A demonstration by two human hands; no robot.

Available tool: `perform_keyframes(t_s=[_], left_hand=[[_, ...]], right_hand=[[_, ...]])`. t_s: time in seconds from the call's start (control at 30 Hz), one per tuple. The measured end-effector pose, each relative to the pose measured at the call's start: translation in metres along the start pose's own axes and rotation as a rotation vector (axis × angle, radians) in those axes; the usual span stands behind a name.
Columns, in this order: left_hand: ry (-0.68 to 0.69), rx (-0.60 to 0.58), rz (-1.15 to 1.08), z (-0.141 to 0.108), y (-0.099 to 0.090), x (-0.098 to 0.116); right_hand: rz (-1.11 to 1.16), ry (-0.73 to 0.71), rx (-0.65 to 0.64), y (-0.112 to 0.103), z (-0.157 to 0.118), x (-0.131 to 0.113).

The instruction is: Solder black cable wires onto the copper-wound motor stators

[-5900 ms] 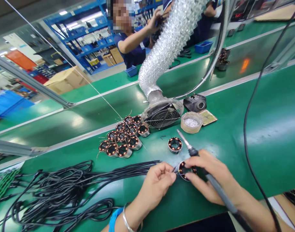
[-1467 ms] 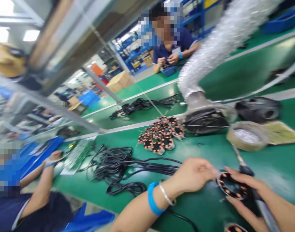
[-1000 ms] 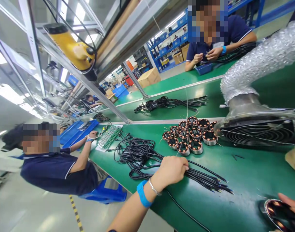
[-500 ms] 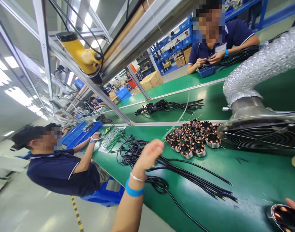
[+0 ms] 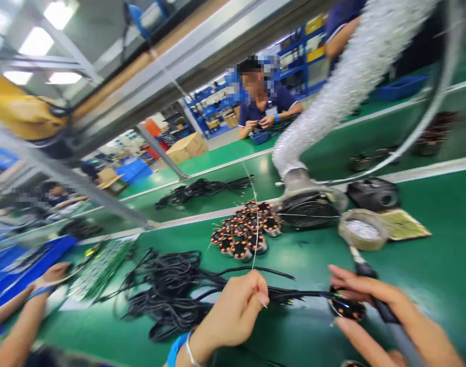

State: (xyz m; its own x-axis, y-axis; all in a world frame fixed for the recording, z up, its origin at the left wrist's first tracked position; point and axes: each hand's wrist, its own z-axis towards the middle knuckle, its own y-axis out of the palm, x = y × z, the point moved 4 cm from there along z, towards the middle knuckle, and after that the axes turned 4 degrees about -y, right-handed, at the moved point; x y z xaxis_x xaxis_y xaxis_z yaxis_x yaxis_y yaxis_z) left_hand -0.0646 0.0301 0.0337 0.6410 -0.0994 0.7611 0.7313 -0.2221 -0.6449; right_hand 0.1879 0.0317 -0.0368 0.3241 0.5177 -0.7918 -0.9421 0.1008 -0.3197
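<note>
My left hand (image 5: 236,308) is closed in a pinch on a thin silvery solder wire (image 5: 257,229), which runs up from the fingers; a short end sticks out below. My right hand (image 5: 401,311) has its fingers and thumb around a motor stator (image 5: 347,307), with dark coils and copper-coloured spots. A black cable (image 5: 309,293) reaches the stator. Across the right hand's fingers lies what looks like a soldering iron (image 5: 370,283), its tip end by a round tin (image 5: 365,230); whether the hand grips it, I cannot tell.
Several more stators (image 5: 240,250) stand grouped beside a fume fan (image 5: 309,206) with a silver duct (image 5: 332,97). A heap of black cables (image 5: 167,285) lies left of my left hand. Farther left, a co-worker's hands (image 5: 51,278) are near green parts (image 5: 103,265). Another person (image 5: 263,107) sits across the bench.
The view has swung right. My left hand has come lower, beside the cable ends. My right hand, earlier at the edge near a stator, now shows around one with a cable at it.
</note>
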Motion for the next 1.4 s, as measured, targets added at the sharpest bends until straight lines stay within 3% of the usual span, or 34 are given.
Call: perform_keyframes(t_s=[0.03,0.1,0.2,0.3,0.4,0.5,0.57,0.67,0.77,0.9,1.13,1.4], left_hand=[[-0.005,-0.064,0.111,0.002,0.018,-0.004],[0.003,-0.107,0.229,0.003,0.037,-0.010],[0.002,-0.172,0.266,0.004,0.041,-0.010],[0.027,-0.173,0.194,0.013,0.040,0.005],[0.094,-0.192,-0.047,0.028,0.048,0.023],[-0.037,-0.414,-0.464,0.040,0.071,0.023],[-0.139,-0.496,-0.639,0.044,0.082,0.017],[-0.202,-0.436,-0.693,0.046,0.087,0.007],[-0.205,-0.452,-0.711,0.044,0.089,0.003],[-0.217,-0.503,-0.789,0.044,0.095,0.007],[-0.211,-0.329,-0.857,0.045,0.094,0.007],[-0.121,-0.311,-0.461,0.046,0.078,0.007]], right_hand=[[0.004,0.021,-0.034,0.002,0.007,-0.012],[0.060,0.031,-0.033,0.004,0.019,-0.026],[0.082,0.014,-0.026,0.005,0.027,-0.031],[0.099,-0.030,-0.028,0.009,0.026,-0.034],[0.153,-0.084,-0.048,0.014,0.024,-0.038],[0.101,-0.163,-0.030,0.011,0.024,-0.039],[0.010,-0.166,0.019,0.005,0.024,-0.037],[-0.029,-0.047,0.053,-0.003,0.024,-0.029],[0.040,0.019,-0.006,-0.001,0.025,-0.026],[0.057,-0.018,-0.041,0.004,0.030,-0.032],[-0.014,-0.126,-0.030,0.012,0.024,-0.040],[-0.150,-0.246,-0.151,0.005,0.035,-0.044]])
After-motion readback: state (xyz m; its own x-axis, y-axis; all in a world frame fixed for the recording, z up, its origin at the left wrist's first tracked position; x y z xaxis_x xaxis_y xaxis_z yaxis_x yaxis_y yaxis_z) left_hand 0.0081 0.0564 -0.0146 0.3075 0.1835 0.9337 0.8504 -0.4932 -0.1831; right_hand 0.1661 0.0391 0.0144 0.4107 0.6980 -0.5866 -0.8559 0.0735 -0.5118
